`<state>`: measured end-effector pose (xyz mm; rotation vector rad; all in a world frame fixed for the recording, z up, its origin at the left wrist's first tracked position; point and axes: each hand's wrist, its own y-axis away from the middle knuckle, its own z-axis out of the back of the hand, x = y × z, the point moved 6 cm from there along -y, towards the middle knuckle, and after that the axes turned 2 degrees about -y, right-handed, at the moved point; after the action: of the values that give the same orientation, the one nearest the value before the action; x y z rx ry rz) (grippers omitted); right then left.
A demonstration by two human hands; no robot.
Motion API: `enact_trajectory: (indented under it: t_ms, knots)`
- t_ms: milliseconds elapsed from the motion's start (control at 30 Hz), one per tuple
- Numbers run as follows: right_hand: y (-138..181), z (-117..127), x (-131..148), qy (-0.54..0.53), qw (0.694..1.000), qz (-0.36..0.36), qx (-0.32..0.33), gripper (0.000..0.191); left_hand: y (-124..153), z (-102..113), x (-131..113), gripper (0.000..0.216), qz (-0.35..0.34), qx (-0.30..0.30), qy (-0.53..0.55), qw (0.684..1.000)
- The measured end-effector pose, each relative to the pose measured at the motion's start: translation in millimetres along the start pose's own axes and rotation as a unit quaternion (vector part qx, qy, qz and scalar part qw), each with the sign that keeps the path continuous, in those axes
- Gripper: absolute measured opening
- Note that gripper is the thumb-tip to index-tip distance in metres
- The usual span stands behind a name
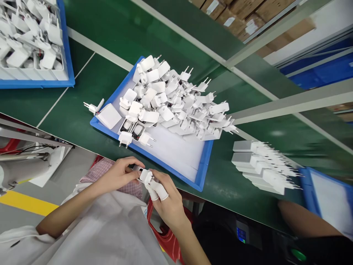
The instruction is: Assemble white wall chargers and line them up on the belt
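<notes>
My left hand (pixel 124 175) and my right hand (pixel 169 197) meet just off the table's front edge, both closed on a white plug adapter (pixel 146 176). A dark opening shows in its housing near the left fingers, and the right fingers are at its plug end. White finger cots (pixel 158 191) cover two of my right fingers. Beyond my hands is a blue tray (pixel 202 176) with a white lining, heaped with many similar white adapters (pixel 165 95). Several at its near left show open housings with dark parts inside.
Another blue tray (pixel 70 70) of adapters stands at the upper left. Stacked adapters (pixel 259 165) sit to the right, beside a further blue tray (pixel 331 191). A co-worker's arm (pixel 306 219) reaches in at the lower right. Pale rails (pixel 289 103) cross the green table.
</notes>
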<state>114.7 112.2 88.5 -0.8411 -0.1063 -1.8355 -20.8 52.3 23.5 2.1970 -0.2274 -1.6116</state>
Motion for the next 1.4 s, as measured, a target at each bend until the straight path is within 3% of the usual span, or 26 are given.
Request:
enact_trajectory:
  t_ms: [233,367,600,700,867,1033,1167,1400]
  knots:
    - [-5,1,5,0.076,0.992,0.021,0.099,0.058,0,-1,-2,0.025,-0.021,0.009,0.050,0.998]
    - [-10,2,2,0.082,0.989,0.043,0.114,0.052,-1,0,-1,0.026,-0.022,0.015,0.108,0.994]
    - [-7,7,4,0.114,0.984,0.027,0.135,0.053,-7,-1,4,0.027,-0.026,0.024,0.094,0.995]
    - [-2,7,9,0.159,0.976,0.019,0.148,0.054,-8,-2,6,0.027,-0.027,0.025,0.068,0.997]
    - [1,4,12,0.233,0.960,0.065,0.138,0.052,-7,-4,6,0.029,-0.038,0.028,0.046,0.998]
    - [-10,7,0,0.180,0.975,0.054,0.123,0.044,-6,-3,2,0.047,-0.053,0.037,-0.027,0.998]
    - [-16,13,0,0.142,0.983,0.062,0.102,0.045,-11,0,-1,0.039,-0.096,0.017,-0.126,0.987]
    - [-20,19,7,0.164,0.970,0.127,0.129,0.035,-13,-1,0,0.038,-0.114,0.036,-0.155,0.981]
